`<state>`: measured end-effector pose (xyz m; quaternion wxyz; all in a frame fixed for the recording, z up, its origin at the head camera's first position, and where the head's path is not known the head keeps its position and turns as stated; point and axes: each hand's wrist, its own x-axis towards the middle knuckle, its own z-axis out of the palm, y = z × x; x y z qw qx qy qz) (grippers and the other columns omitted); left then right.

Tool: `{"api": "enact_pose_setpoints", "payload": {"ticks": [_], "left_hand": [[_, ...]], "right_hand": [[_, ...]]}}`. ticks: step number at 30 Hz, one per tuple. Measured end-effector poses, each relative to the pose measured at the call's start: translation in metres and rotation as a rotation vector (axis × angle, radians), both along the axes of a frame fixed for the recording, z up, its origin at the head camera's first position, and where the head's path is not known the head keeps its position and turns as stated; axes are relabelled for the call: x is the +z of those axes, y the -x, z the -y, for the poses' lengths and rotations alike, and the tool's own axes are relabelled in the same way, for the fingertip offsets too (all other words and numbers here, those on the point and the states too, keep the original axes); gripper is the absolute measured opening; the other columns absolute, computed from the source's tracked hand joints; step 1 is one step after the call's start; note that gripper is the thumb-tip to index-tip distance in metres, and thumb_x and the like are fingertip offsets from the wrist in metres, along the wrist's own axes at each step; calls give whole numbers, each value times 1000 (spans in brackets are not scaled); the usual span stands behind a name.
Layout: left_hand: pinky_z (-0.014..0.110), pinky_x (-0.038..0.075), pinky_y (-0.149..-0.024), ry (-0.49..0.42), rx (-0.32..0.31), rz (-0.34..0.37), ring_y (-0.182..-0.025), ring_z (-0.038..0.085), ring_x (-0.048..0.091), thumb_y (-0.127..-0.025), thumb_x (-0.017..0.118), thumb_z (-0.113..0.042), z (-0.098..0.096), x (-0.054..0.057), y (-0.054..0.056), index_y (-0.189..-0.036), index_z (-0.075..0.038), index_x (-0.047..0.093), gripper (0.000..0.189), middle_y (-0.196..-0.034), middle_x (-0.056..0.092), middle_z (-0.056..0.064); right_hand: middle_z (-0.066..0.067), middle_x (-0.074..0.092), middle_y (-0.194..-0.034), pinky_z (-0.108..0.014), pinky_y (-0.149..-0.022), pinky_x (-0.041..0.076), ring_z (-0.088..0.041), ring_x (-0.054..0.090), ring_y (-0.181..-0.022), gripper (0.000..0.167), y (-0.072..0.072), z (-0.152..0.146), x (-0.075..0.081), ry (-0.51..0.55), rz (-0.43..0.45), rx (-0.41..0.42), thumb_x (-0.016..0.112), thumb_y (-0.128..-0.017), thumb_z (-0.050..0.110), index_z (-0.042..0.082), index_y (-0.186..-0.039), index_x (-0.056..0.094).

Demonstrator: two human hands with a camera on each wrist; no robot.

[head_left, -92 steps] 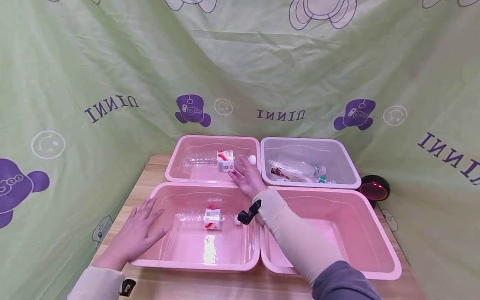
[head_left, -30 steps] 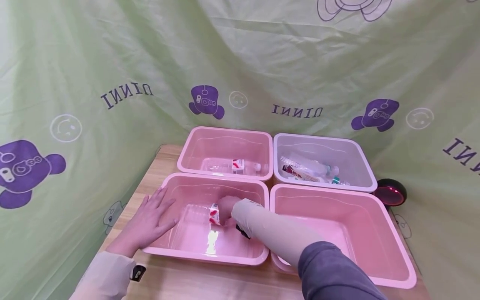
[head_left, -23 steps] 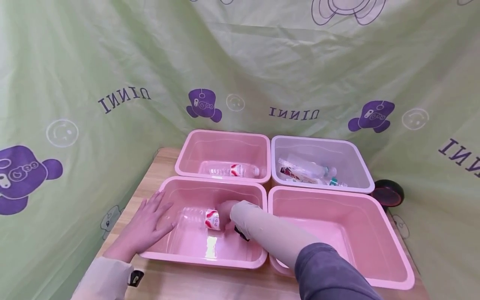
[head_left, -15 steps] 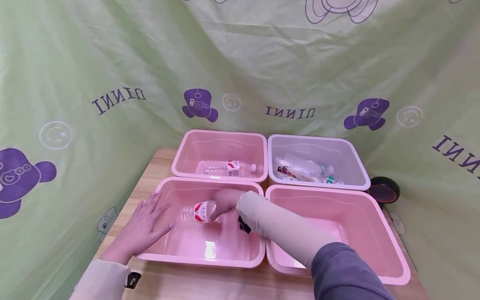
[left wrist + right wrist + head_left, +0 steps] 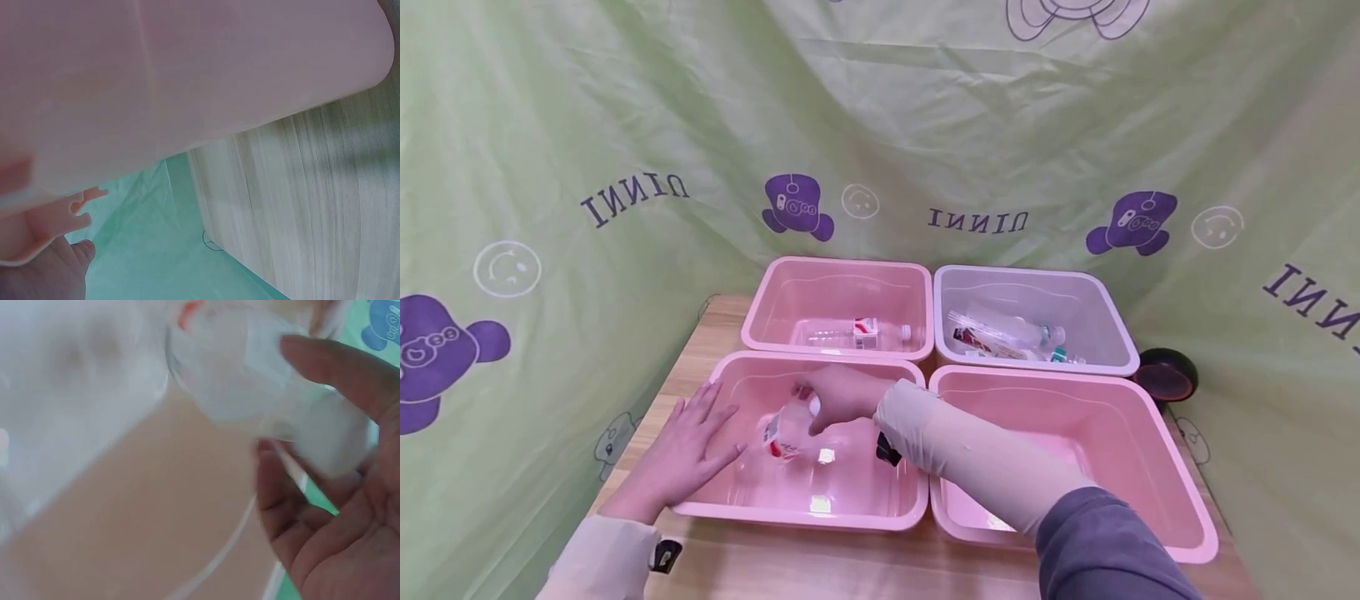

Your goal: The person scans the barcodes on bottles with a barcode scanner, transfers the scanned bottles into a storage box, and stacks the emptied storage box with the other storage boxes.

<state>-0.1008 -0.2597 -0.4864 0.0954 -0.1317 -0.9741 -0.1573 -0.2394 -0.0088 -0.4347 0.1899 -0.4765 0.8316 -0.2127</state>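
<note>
A clear plastic bottle (image 5: 781, 440) with a white cap and a red-and-white label is in the front left pink bin (image 5: 801, 521), tilted with its cap end raised. My right hand (image 5: 842, 394) grips it about the neck. The cap (image 5: 334, 434) sits near the palm in the right wrist view, thumb on one side and fingers on the other; that view is blurred. My left hand (image 5: 677, 450) rests with spread fingers on that bin's left rim. The left wrist view shows mostly the bin's outer wall (image 5: 206, 69).
Behind, a pink bin (image 5: 835, 287) holds another clear bottle (image 5: 867, 333) lying down. The greyish-white bin (image 5: 1022, 287) beside it contains several bottles and packaging. A front right pink bin (image 5: 1120, 450) adjoins mine. A black round object (image 5: 1165, 375) stands by the right corner of the wooden table (image 5: 737, 567).
One bottle, earlier near my right hand, now lies in the back left bin. My right hand came to the front bin, took the second bottle and tilted it up leftward. My left hand stayed.
</note>
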Motion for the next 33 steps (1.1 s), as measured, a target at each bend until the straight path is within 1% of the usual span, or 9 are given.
{"api": "enact_pose_setpoints", "payload": {"ticks": [4,10,13,15,17,20,23,27,33], "left_hand": [[74,21,-115,4,-4,-2,-148,52,23,-96,67,-36,0,1,0,-138,7,60,60,-160,29,34],[73,22,-114,19,-7,-6,-149,51,23,-98,65,-33,2,0,-4,-139,6,60,56,-160,29,34],[73,24,-114,16,-12,-13,-149,51,25,-99,65,-30,1,0,-4,-139,5,60,54,-159,30,34],[73,24,-113,15,-14,-23,-148,51,26,-98,65,-27,1,0,-4,-138,5,61,51,-159,31,34],[73,24,-114,19,-12,-28,-148,50,26,-98,64,-24,0,1,-2,-137,4,62,48,-159,32,34],[72,22,-115,21,-5,-25,-148,51,26,-98,63,-18,-1,2,1,-137,4,62,44,-159,32,34],[71,20,-117,18,5,-5,-148,52,24,-99,61,-16,-1,2,3,-138,4,61,44,-159,31,34],[70,17,-118,22,15,22,-150,52,22,-100,59,-16,-1,1,2,-140,5,59,45,-161,28,34],[70,16,-119,22,15,28,-150,51,21,-101,59,-17,0,1,1,-141,5,59,45,-162,26,33]], "right_hand": [[5,66,-97,-16,-81,49,-8,60,-86,40,-4,8,-8,144,63,-24,89,-79,14,9,-112,67],[6,66,-98,-16,-83,50,-5,59,-89,46,-14,18,-24,236,281,-49,91,-77,8,8,-115,65],[2,68,-110,-16,-88,48,-3,59,-96,59,-17,18,-29,221,281,-15,91,-78,13,7,-130,62],[2,69,-110,-15,-87,48,-3,60,-95,57,-17,17,-29,220,265,-28,88,-83,21,6,-132,62],[3,68,-95,-18,-77,51,-7,61,-83,44,-15,15,-28,212,288,-71,83,-88,29,7,-122,68],[2,64,-78,-26,-64,54,-17,63,-69,26,-10,11,-25,214,412,-150,77,-93,33,9,-100,70],[-5,68,-81,-33,-60,58,-23,65,-64,22,-7,7,-22,209,528,-185,78,-92,31,12,-94,67],[-13,72,-98,-36,-66,61,-20,67,-66,26,-7,6,-22,231,627,-201,78,-92,25,8,-107,65],[-13,70,-107,-35,-72,60,-23,67,-72,41,-4,5,-29,265,802,-263,73,-96,19,6,-132,58]]}}
